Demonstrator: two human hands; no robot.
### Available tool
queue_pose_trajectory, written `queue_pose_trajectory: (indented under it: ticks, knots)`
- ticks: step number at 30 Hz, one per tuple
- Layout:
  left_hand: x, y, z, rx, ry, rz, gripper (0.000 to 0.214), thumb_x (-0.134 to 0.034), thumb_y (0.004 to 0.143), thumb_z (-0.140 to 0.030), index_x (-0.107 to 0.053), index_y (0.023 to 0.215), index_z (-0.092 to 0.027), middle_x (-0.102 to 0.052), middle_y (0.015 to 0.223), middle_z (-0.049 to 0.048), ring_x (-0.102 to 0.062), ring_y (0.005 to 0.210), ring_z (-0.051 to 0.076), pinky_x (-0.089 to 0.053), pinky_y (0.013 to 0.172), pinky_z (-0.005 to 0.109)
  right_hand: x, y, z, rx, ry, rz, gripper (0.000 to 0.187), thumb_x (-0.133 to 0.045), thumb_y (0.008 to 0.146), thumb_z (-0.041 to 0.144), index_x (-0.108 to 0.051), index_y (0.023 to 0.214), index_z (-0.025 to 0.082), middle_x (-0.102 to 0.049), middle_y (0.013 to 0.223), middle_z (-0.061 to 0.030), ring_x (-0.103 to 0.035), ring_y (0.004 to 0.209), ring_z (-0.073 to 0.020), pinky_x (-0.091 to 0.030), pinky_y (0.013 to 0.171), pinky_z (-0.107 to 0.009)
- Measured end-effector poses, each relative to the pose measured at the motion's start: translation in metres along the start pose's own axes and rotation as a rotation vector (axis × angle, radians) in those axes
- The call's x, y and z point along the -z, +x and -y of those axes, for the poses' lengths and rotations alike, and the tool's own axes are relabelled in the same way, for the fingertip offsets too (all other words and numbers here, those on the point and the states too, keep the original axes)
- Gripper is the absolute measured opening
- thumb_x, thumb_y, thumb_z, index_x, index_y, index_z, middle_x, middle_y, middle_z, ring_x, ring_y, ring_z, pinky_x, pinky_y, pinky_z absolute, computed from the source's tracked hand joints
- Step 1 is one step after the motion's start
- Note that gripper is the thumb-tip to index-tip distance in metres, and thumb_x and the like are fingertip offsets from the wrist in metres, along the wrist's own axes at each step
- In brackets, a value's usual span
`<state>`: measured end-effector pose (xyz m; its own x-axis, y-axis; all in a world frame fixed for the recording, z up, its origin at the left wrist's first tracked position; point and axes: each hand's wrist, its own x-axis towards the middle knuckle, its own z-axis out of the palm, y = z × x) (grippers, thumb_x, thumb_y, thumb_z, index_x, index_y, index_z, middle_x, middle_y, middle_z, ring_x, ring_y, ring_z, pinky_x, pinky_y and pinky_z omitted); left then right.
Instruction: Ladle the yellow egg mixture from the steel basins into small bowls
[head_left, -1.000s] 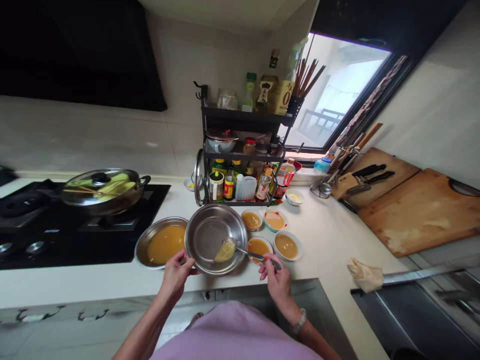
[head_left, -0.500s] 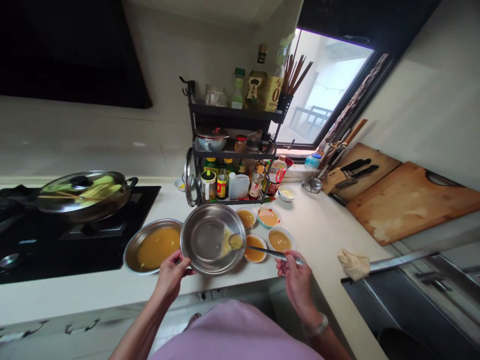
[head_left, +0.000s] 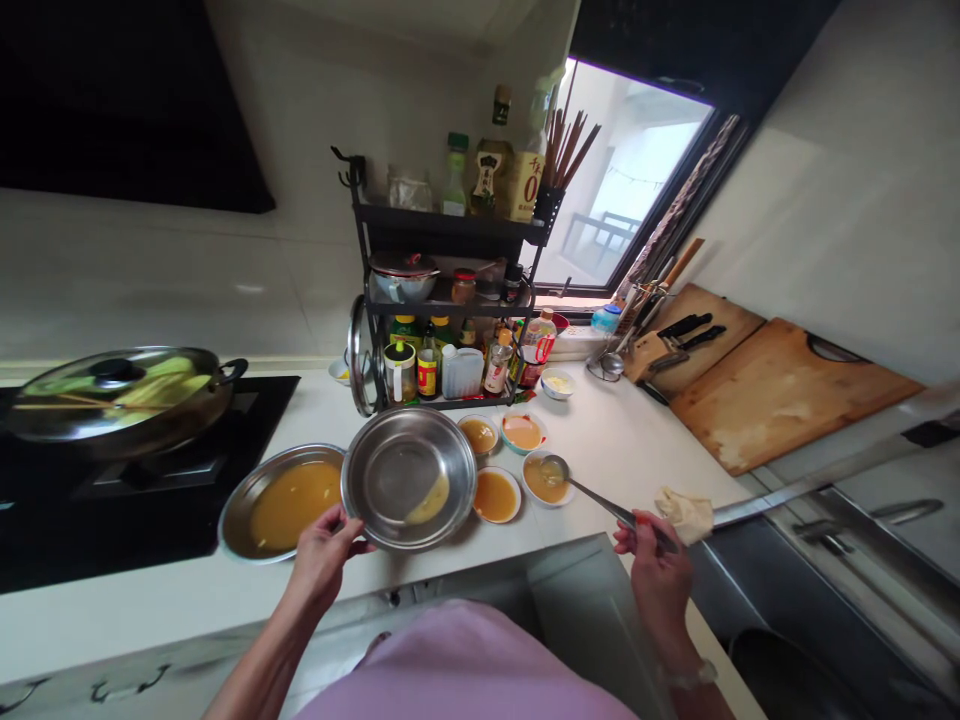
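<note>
My left hand point(head_left: 330, 548) grips the rim of a round metal basin point(head_left: 397, 465), which is tilted and has a little yellowish liquid at its lower right. My right hand point(head_left: 654, 555) is closed round the handle of a metal ladle point(head_left: 611, 507). The ladle's bowl is over the near right bowl point(head_left: 546, 490) of brownish sauce. Beside it sit an orange-brown bowl point(head_left: 497, 495), a bowl with a red-marked rim point(head_left: 523, 433) and a smaller sauce bowl point(head_left: 480, 434). Left of the held basin, a wide metal bowl point(head_left: 289, 500) holds brown-yellow liquid.
A lidded pan point(head_left: 120, 400) stands on the black stove point(head_left: 172, 520) at left. Behind the bowls rises a seasoning rack point(head_left: 450, 308). Cutting boards point(head_left: 795, 390) and a knife block point(head_left: 651, 357) lean at right, above the sink point(head_left: 750, 570) with its faucet.
The ladle has left the metal basin and moved right, over the near right sauce bowl. My left hand still holds the basin. The view has shifted slightly right.
</note>
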<state>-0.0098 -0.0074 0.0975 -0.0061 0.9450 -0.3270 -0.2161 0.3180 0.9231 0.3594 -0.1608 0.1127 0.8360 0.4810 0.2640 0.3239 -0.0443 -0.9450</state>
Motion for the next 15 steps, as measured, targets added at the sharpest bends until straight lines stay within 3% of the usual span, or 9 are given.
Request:
queue_pose_trajectory:
  ticks: [5, 8, 10, 15]
  knots:
    - [0.002, 0.001, 0.003, -0.003, -0.011, -0.008, 0.034, -0.074, 0.051, -0.025, -0.041, 0.053, -0.017, -0.046, 0.050, -0.0080, -0.048, 0.048, 0.008, -0.052, 0.048, 0.025, 0.011, -0.010, -0.016, 0.390, -0.170, 0.255, 0.021, -0.050, 0.087, 0.031, -0.065, 0.096, 0.019, -0.065, 0.083, -0.0051, -0.062, 0.060, -0.0144, -0.054, 0.056, -0.028]
    - [0.003, 0.000, 0.005, -0.016, -0.002, -0.001, 0.035, -0.075, 0.052, -0.026, -0.041, 0.053, -0.017, -0.046, 0.050, -0.0079, -0.048, 0.048, 0.008, -0.053, 0.048, 0.026, 0.012, -0.013, -0.014, 0.571, -0.179, 0.352, 0.021, -0.050, 0.086, 0.021, -0.066, 0.100, 0.022, -0.064, 0.095, -0.0061, -0.064, 0.070, -0.0147, -0.055, 0.062, -0.028]
    - [0.003, -0.001, 0.006, -0.033, 0.007, -0.002, 0.036, -0.075, 0.053, -0.028, -0.041, 0.053, -0.017, -0.045, 0.050, -0.0081, -0.047, 0.047, 0.008, -0.053, 0.048, 0.027, 0.006, -0.015, -0.005, 0.586, -0.126, 0.348, 0.023, -0.050, 0.086, 0.018, -0.065, 0.103, 0.023, -0.063, 0.095, -0.0057, -0.063, 0.071, -0.0142, -0.055, 0.062, -0.027]
    - [-0.002, -0.005, 0.002, -0.071, 0.023, -0.011, 0.037, -0.076, 0.052, -0.030, -0.041, 0.052, -0.017, -0.046, 0.050, -0.0080, -0.046, 0.046, 0.008, -0.052, 0.046, 0.026, -0.035, -0.036, 0.020, 0.384, 0.084, 0.380, 0.019, -0.047, 0.090, 0.023, -0.063, 0.100, 0.022, -0.063, 0.079, -0.0019, -0.060, 0.058, -0.0125, -0.054, 0.055, -0.027]
